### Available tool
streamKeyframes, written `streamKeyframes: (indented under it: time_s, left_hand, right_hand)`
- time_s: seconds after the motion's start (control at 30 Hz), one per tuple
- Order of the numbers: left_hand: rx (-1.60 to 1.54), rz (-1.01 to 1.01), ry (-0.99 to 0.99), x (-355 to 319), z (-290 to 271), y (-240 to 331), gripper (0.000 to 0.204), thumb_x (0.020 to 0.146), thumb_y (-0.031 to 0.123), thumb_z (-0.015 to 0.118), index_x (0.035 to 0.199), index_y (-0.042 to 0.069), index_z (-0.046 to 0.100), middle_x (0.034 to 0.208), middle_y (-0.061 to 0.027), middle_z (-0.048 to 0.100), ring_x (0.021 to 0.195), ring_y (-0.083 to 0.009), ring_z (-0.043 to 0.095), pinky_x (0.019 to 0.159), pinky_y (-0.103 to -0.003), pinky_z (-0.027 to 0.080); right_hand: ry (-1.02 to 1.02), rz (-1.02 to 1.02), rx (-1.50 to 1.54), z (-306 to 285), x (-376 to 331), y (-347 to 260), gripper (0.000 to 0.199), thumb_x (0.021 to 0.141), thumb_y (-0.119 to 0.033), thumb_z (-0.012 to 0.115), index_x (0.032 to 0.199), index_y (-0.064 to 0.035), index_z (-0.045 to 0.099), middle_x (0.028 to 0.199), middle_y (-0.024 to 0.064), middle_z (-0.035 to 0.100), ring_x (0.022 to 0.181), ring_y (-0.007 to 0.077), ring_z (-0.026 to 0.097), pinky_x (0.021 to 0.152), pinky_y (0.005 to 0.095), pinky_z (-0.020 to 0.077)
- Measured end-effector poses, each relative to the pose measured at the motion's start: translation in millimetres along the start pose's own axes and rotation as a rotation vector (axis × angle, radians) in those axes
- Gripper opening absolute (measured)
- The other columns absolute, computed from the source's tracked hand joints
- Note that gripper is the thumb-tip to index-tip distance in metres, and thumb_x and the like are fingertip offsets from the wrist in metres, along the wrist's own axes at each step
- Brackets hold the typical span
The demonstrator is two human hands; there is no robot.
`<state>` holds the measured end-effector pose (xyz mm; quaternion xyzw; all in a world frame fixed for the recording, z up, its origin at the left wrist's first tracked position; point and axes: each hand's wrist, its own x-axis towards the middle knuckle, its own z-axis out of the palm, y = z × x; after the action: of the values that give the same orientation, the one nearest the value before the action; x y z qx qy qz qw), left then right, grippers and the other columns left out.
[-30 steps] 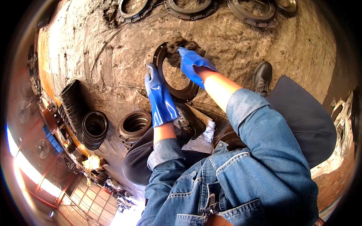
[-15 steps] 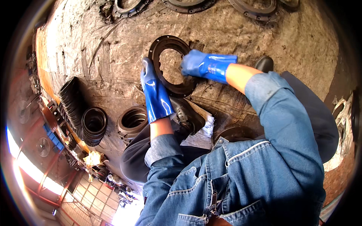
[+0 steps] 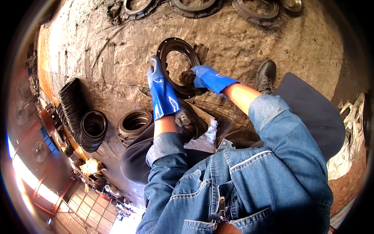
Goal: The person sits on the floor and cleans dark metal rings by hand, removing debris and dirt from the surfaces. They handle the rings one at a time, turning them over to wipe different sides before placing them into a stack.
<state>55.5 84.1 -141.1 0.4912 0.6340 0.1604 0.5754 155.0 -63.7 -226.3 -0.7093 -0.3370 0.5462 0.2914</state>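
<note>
A dark metal ring [image 3: 177, 46] with a wide flat rim stands tilted on the dirt floor in front of me. My left hand [image 3: 160, 89], in a blue rubber glove, grips the ring's left edge. My right hand [image 3: 208, 78], also gloved in blue, is closed on a dark clump [image 3: 188, 77] and presses it against the ring's lower right rim. Both denim sleeves come in from below.
A stack of similar rings [image 3: 134, 124] sits at my left, with black ribbed stacks [image 3: 92, 128] beyond it. More rings [image 3: 194, 6] lie along the far edge of the floor. My boots [image 3: 266, 75] rest beside the ring, on plastic sheeting [image 3: 202, 136].
My right hand moved from the ring's upper right down to its lower right rim. The ring shifted slightly with my left hand still on its edge.
</note>
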Motion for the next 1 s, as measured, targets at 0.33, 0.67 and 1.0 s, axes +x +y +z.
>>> streamKeyframes:
  time_s: [0.33,0.67,1.0]
  left_hand:
    - [1.116,0.282,0.087,-7,-7,-20,0.073,0.078,0.060,0.076,0.114,-0.003,0.071,0.108,-0.0292,0.073,0.105,-0.0442,0.070,0.092,-0.046,0.057]
    - [1.259,0.524,-0.243,-71,4,-8,0.052,0.086,0.023,0.074,0.137,0.026,0.063,0.134,-0.0090,0.066,0.121,-0.0320,0.065,0.101,-0.041,0.053]
    - [0.969,0.392,-0.030,-72,-16,0,0.066,0.089,0.041,0.071,0.144,0.009,0.058,0.142,-0.0172,0.061,0.134,-0.0294,0.057,0.107,-0.037,0.047]
  right_hand:
    - [0.487,0.492,0.982,-46,-51,-31,0.036,0.066,0.005,0.073,0.101,-0.0023,0.075,0.117,0.0188,0.072,0.107,0.0290,0.067,0.096,0.0484,0.0500]
    - [0.816,0.203,0.733,-123,-98,19,0.042,0.077,-0.011,0.076,0.114,0.0066,0.067,0.113,0.0155,0.071,0.101,0.0267,0.067,0.090,0.0415,0.0531]
    - [0.240,-0.145,0.550,-78,-75,-31,0.066,0.078,-0.003,0.079,0.139,-0.0019,0.055,0.124,0.0123,0.071,0.108,0.0234,0.068,0.096,0.0321,0.0568]
